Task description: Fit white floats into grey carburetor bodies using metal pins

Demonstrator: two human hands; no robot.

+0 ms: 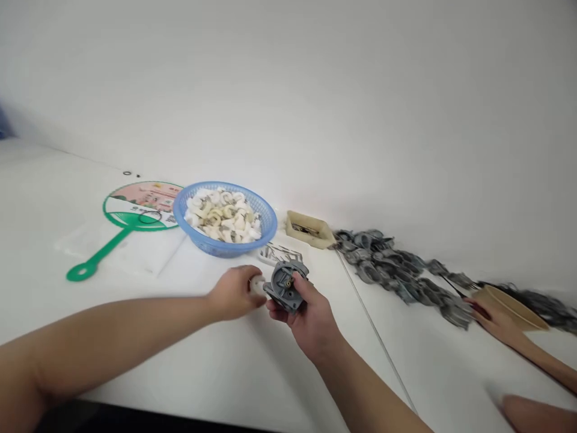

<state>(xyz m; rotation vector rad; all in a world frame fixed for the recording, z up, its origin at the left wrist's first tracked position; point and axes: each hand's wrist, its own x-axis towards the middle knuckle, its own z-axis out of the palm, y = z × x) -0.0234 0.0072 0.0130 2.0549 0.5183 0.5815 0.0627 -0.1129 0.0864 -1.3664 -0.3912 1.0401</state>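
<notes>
My right hand (pixel 307 314) grips a grey die-cast carburetor body (pixel 283 286), its round recess facing up and toward the left. My left hand (pixel 233 293) closes on a white plastic part (pixel 257 284), and the end of that part sits against the side of the metal body. Both hands are held just above the white table (pixel 135 337), with the blue basket a short way beyond them. Part of the white piece is hidden inside my left fingers.
A blue plastic basket (pixel 225 219) holds white and cream parts. Nearby are a green hand fan (pixel 139 207), a beige tray (pixel 309 230) and a long pile of grey metal parts (pixel 396 270). A co-worker's hand (pixel 498 320) rests at a tan tray (pixel 511 307) on the right.
</notes>
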